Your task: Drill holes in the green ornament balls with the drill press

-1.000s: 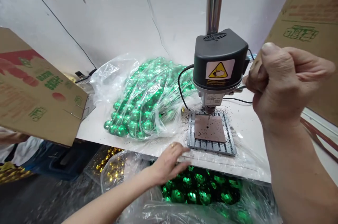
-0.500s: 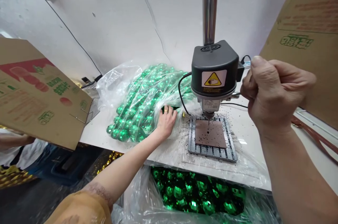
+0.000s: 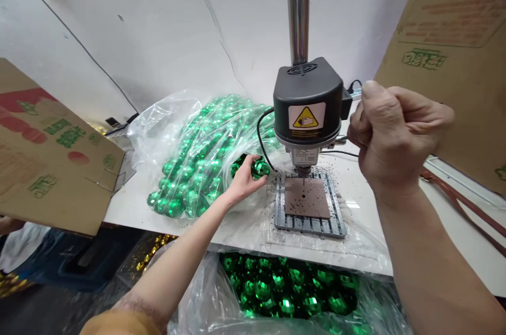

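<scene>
My left hand (image 3: 245, 182) is at the mouth of a clear plastic bag (image 3: 162, 121) full of shiny green faceted balls. Its thumb and fingers are closed around one green ball (image 3: 261, 167). My right hand (image 3: 399, 137) is a fist beside the black drill press (image 3: 308, 103), wrapped around its feed lever (image 3: 340, 140); most of the lever is hidden in the fist. Under the drill bit (image 3: 303, 181), a brown board (image 3: 308, 206) with a small dark hole lies on the slotted metal base (image 3: 310, 227). Black shavings are scattered over both.
Below the table edge hangs an open plastic bag of green balls (image 3: 292, 287). Cardboard boxes stand at left (image 3: 51, 156) and right (image 3: 443, 61). A brown strap (image 3: 458, 198) lies on the right, and a power cord (image 3: 261, 135) curves beside the drill. Part of another person's hand (image 3: 10, 224) shows at far left.
My left hand has come partly out of the bag opening, and a green ball now shows in its fingers. My right fist stays at the lever. The whole view has shifted slightly.
</scene>
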A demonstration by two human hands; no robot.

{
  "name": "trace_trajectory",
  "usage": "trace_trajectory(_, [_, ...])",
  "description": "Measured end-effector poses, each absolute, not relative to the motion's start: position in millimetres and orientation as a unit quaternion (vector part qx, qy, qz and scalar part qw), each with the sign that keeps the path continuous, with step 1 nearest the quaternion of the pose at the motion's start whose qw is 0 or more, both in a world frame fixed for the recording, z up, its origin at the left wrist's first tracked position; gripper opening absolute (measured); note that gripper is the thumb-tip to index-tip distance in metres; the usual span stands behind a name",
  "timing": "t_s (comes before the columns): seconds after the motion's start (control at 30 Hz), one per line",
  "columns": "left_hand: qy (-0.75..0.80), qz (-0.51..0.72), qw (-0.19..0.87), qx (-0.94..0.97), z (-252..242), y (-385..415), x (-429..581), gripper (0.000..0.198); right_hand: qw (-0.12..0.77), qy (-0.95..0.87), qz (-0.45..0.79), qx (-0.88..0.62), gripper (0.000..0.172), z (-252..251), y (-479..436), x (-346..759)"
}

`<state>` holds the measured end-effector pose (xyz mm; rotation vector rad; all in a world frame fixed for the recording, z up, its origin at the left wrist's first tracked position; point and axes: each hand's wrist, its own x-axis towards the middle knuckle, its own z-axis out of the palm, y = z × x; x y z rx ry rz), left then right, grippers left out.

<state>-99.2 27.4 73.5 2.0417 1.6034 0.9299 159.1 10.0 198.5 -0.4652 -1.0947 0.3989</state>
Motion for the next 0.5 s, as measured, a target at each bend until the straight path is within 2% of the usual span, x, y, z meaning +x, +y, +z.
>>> trace_trajectory(0.1, [0.510, 0.432, 0.429, 0.608, 67, 4, -81, 0.046, 0.810, -0.511, 0.195, -0.214, 0.045, 198, 11, 159])
trace_trajectory(0.17, [0.458, 0.456, 0.579, 0.498, 62, -7, -70, 0.044, 0.814, -0.508, 0.191, -0.208, 0.046, 198, 13, 158])
trace_trajectory(0.23, [0.425, 0.446, 0.669, 0.416, 57, -13, -60, 0.047, 0.814, -0.508, 0.187, -0.208, 0.047, 197, 15, 159])
trace_trajectory(0.33, [0.435, 0.437, 0.673, 0.408, 51, -14, -50, 0.051, 0.806, -0.518, 0.185, -0.216, 0.047, 196, 17, 160])
trace_trajectory(0.5, [0.481, 0.450, 0.534, 0.530, 41, -7, -38, 0.054, 0.808, -0.521, 0.183, -0.204, 0.046, 197, 16, 159])
